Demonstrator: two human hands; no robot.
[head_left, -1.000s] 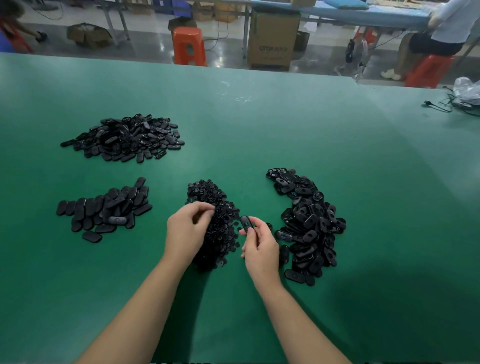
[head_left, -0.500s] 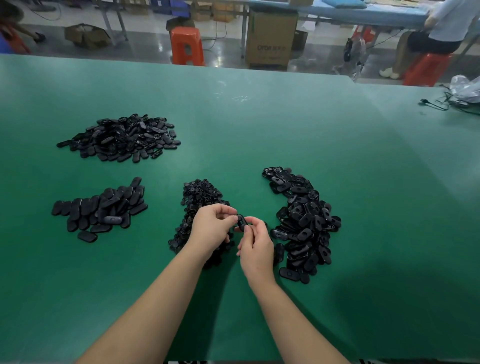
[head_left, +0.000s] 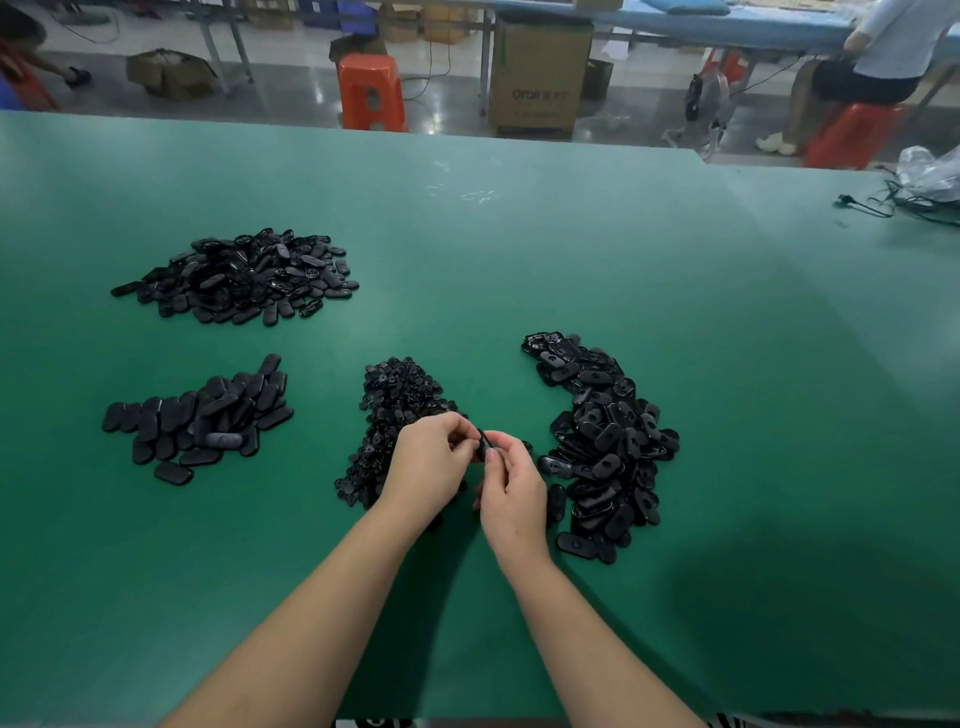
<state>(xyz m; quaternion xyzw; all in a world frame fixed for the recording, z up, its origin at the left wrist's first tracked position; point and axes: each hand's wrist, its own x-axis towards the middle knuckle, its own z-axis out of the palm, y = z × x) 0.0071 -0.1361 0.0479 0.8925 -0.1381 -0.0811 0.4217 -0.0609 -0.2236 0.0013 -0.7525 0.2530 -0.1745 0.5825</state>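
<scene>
Black shell (head_left: 485, 446) sat pinched between left hand (head_left: 426, 467) and right hand (head_left: 511, 496) at centre frame, small-parts pile (head_left: 397, 397) and shell pile (head_left: 608, 436) flanking, seemingly for quick fitting.

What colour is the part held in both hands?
Black. The part shows best in the head view.

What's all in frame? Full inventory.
table: one, green, fills the view
far-left pile: one, black oval parts, table's left rear
near-left pile: one, black oval parts, left front
middle pile: one, small black parts, table centre
right pile: one, black oval shells, right of centre
held part: one, black, between middle and right piles
stool: one, orange, floor beyond table
cardboard box: one, brown, right of stool
seated person: one, pale top, far right background
left hand: one, bare, pinches held part
right hand: one, bare, grips held part
</scene>
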